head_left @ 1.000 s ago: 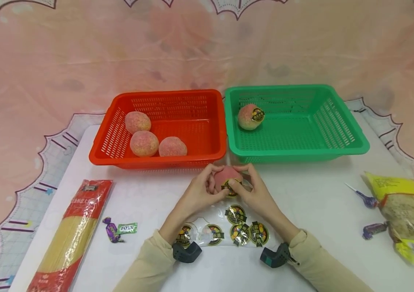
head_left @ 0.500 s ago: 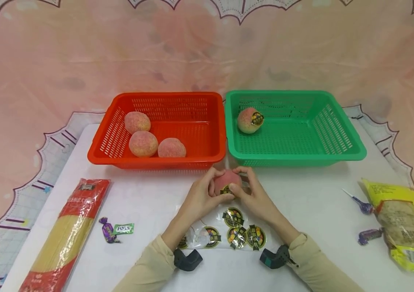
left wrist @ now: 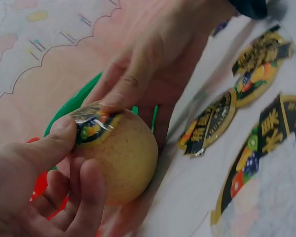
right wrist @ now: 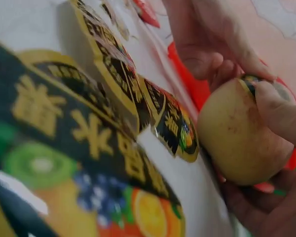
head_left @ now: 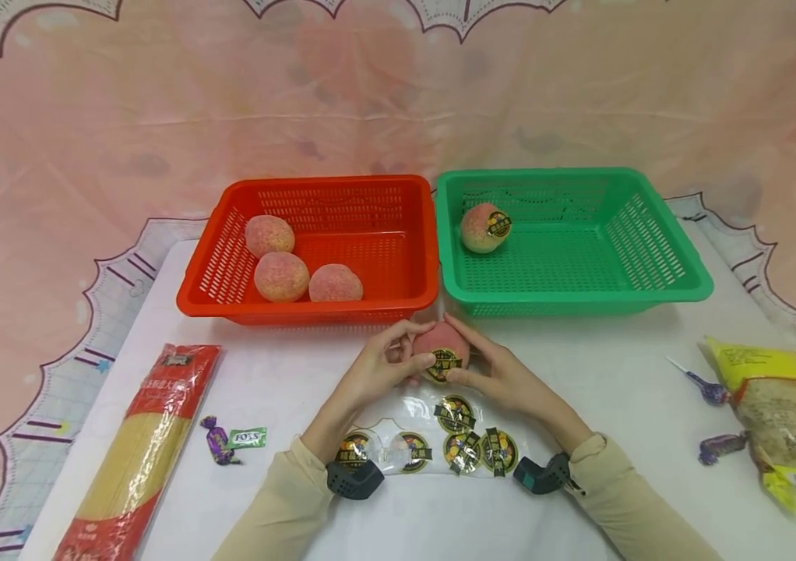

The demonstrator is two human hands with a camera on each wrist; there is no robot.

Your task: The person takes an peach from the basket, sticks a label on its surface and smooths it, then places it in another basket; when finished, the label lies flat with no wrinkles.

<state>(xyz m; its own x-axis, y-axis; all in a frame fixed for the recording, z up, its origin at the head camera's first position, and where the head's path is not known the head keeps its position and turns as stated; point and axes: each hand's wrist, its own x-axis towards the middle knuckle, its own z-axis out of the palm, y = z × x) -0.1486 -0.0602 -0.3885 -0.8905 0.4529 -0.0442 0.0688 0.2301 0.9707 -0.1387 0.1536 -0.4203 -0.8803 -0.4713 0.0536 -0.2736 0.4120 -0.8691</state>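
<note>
- How is the head view lit?
- Evenly; a soft shadow is cast beneath the green basket [head_left: 580, 297], and glare is caught by the pasta packet [head_left: 146, 436].
- And the wrist views?
- Both are dimmer; in the right, the nearest sticker [right wrist: 89, 131] is blurred and streaked by glare.

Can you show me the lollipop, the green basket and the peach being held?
Lollipop [head_left: 716, 393], head view: its purple wrapped end.
Green basket [head_left: 559, 255], head view: its bare floor.
Held peach [left wrist: 130, 165], left wrist view: its yellowish side.
</note>
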